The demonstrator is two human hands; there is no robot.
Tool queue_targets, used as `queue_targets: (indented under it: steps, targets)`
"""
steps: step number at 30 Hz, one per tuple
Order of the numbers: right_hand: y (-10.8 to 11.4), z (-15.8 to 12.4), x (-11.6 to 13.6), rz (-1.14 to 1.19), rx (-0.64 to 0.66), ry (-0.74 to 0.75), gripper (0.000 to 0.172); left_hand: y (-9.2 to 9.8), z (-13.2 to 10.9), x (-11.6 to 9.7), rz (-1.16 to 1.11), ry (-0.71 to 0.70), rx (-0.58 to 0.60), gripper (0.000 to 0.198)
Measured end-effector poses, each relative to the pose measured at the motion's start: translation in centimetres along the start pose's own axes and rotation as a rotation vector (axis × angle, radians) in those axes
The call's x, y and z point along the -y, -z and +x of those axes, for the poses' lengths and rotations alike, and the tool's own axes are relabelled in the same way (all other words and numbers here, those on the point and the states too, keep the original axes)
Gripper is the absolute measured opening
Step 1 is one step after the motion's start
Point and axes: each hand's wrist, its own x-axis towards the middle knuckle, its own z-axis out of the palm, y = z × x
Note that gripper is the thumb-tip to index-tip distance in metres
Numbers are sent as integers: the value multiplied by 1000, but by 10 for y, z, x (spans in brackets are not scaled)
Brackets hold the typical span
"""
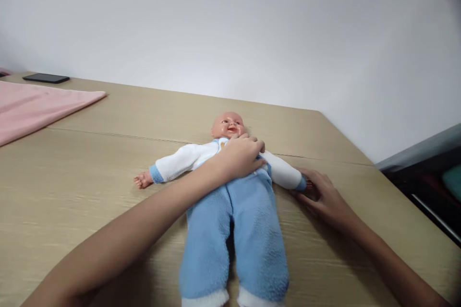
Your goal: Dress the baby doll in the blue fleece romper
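A baby doll (232, 230) in a blue and white fleece outfit lies on its back on the wooden table (144, 110), arms spread to both sides. My left hand (245, 153) rests across its upper chest just below the chin, with the fingers curled at the clothing near the shoulder; whether they pinch the fabric is hidden. At the end of the doll's sleeve on the right side, my right hand (319, 194) has its thumb and fingers around the blue cuff and the small doll hand.
A pink cloth (39, 105) lies at the left of the table, with a dark phone (46, 78) behind it near the wall. Beyond the table's right edge stands a dark object (425, 172).
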Motion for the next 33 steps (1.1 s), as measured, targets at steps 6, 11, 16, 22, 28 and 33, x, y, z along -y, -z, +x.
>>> queue_targets:
  steps: [6, 11, 16, 22, 28, 33]
  targets:
    - [5, 2, 18, 203, -85, -129, 45, -19, 12, 5, -64, -134, -12, 24]
    - [19, 38, 39, 313, -128, -71, 58, -16, 1, 7, -245, -366, -69, 33]
    - [24, 81, 75, 171, -50, 34, 49, -14, -7, 8, -195, -542, -142, 40]
    - [0, 87, 102, 168, 39, 194, 22, -12, -13, 5, -150, -498, -211, 39]
    - [6, 74, 100, 167, 144, 285, 16, -12, -11, 3, -456, -331, -309, 28]
    - [4, 62, 99, 517, 283, 162, 30, -9, -1, 9, -874, -118, -239, 29]
